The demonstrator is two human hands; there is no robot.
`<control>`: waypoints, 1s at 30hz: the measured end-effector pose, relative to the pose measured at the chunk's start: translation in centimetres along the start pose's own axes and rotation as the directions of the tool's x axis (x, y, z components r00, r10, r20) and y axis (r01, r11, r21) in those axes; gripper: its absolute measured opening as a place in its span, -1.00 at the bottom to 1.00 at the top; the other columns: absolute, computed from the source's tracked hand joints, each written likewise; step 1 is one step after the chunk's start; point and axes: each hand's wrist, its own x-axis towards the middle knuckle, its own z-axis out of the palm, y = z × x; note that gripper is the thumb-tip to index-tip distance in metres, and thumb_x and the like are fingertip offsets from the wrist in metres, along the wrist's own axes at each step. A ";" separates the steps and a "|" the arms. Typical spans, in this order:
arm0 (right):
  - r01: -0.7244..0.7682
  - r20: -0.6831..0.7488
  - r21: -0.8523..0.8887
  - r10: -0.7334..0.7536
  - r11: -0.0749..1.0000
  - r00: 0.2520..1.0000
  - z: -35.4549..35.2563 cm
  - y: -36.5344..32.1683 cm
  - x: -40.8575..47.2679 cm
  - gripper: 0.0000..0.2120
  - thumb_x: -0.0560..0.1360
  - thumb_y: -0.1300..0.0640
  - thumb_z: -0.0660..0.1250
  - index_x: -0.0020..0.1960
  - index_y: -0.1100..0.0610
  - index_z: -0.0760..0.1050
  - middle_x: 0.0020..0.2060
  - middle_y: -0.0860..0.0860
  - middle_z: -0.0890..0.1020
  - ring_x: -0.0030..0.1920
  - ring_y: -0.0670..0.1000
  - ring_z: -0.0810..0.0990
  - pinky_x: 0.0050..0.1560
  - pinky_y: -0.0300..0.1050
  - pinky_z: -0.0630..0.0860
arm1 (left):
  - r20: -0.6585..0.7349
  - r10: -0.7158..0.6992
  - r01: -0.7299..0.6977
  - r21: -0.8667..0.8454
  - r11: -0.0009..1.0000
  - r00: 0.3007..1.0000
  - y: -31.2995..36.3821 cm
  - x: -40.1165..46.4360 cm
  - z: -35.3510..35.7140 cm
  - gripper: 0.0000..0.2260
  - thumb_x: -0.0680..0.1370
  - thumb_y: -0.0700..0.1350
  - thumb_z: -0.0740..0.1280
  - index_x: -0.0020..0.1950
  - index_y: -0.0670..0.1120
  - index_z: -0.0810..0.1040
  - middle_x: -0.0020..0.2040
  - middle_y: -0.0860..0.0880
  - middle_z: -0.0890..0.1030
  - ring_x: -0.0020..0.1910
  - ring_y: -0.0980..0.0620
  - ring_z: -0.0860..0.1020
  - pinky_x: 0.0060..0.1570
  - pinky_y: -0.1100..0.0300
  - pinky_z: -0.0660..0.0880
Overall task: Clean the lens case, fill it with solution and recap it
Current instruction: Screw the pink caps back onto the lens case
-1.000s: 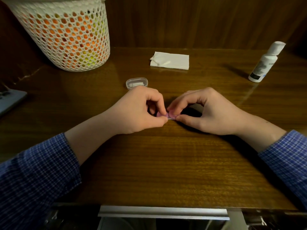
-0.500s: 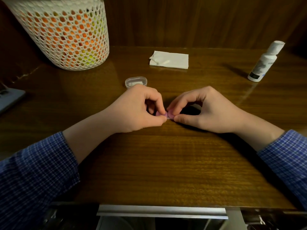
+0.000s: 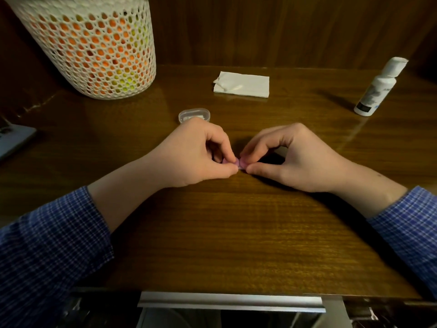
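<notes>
A small pink lens case (image 3: 237,163) lies on the wooden table (image 3: 236,233), mostly hidden by fingers. My left hand (image 3: 194,155) pinches its left end between thumb and forefinger. My right hand (image 3: 290,157) pinches its right end the same way. Both hands rest on the table, fingertips almost touching. A white solution bottle (image 3: 378,88) with its cap on stands at the far right. A folded white tissue (image 3: 242,85) lies at the back centre.
A small clear plastic box (image 3: 194,114) sits just behind my left hand. A white mesh basket (image 3: 94,46) with orange and yellow contents stands at the back left. A grey flat object (image 3: 14,140) lies at the left edge. A wooden wall rises behind the table.
Both hands stay pinched on the pink case, with only slight finger shifts. The view has tilted a little.
</notes>
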 end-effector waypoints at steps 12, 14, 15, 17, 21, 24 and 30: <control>-0.038 -0.038 -0.054 0.036 0.998 0.999 0.3 -0.7 0.2 -0.93 0.43 0.08 0.56 -0.09 0.05 0.74 -0.07 -0.11 0.71 -0.02 -0.16 0.68 0.12 -0.16 0.62 | 0.016 -0.014 0.014 0.013 1.000 1.000 0.1 0.1 -0.3 -0.92 0.42 -0.09 0.60 -0.11 0.04 0.77 -0.12 0.09 0.72 -0.14 0.07 0.68 -0.17 0.07 0.66; -0.054 -0.072 -0.075 0.049 0.996 0.996 0.6 -0.8 0.3 -0.90 0.41 0.03 0.58 -0.12 0.03 0.74 -0.10 -0.12 0.69 -0.05 -0.17 0.67 0.09 -0.17 0.63 | 0.021 -0.013 0.012 0.020 1.000 1.000 0.2 0.0 -0.4 -0.92 0.42 -0.08 0.59 -0.10 0.04 0.77 -0.11 0.09 0.72 -0.13 0.07 0.68 -0.17 0.08 0.65; -0.049 -0.067 -0.078 0.044 0.996 0.997 0.5 -0.8 0.3 -0.90 0.41 0.03 0.57 -0.12 0.03 0.74 -0.08 -0.12 0.70 -0.03 -0.17 0.67 0.10 -0.19 0.62 | 0.021 -0.013 0.012 0.020 1.000 1.000 0.2 0.0 -0.4 -0.92 0.42 -0.08 0.59 -0.10 0.04 0.77 -0.11 0.09 0.72 -0.13 0.07 0.68 -0.17 0.07 0.65; -0.031 -0.018 -0.059 0.030 0.998 0.999 0.1 -0.8 0.2 -0.93 0.44 0.08 0.56 -0.09 0.05 0.75 0.01 -0.12 0.71 0.04 -0.19 0.67 0.16 -0.23 0.59 | 0.016 -0.019 0.019 0.019 1.000 1.000 0.2 0.1 -0.4 -0.92 0.43 -0.08 0.59 -0.10 0.03 0.78 -0.11 0.09 0.72 -0.13 0.07 0.68 -0.16 0.07 0.65; -0.032 0.026 -0.052 0.033 0.998 0.999 -0.3 -0.7 0.1 -0.94 0.47 0.15 0.53 -0.05 0.06 0.75 0.00 -0.12 0.73 0.05 -0.20 0.68 0.18 -0.22 0.60 | 0.014 -0.025 0.024 0.033 0.999 1.000 0.2 0.0 -0.4 -0.92 0.43 -0.06 0.58 -0.09 0.06 0.77 -0.11 0.12 0.71 -0.11 0.11 0.68 -0.15 0.07 0.65; -0.036 -0.060 -0.106 0.030 0.994 0.998 0.6 -0.7 0.1 -0.94 0.45 0.07 0.55 -0.09 0.03 0.74 -0.08 -0.14 0.70 -0.04 -0.19 0.68 0.10 -0.18 0.63 | 0.021 -0.015 0.013 0.073 0.997 1.000 0.4 -0.1 -0.4 -0.92 0.43 -0.01 0.57 -0.09 0.12 0.77 -0.10 0.16 0.70 -0.08 0.16 0.66 -0.12 0.07 0.65; 0.000 -0.024 -0.120 -0.003 0.993 1.000 0.3 -0.9 0.1 -0.86 0.47 0.01 0.48 -0.05 0.04 0.74 0.03 -0.13 0.70 0.05 -0.21 0.66 0.14 -0.22 0.61 | 0.009 -0.025 0.024 0.086 0.996 1.000 0.6 -0.3 -0.6 -0.92 0.44 -0.01 0.57 -0.08 0.12 0.77 -0.09 0.17 0.69 -0.07 0.19 0.65 -0.07 0.07 0.66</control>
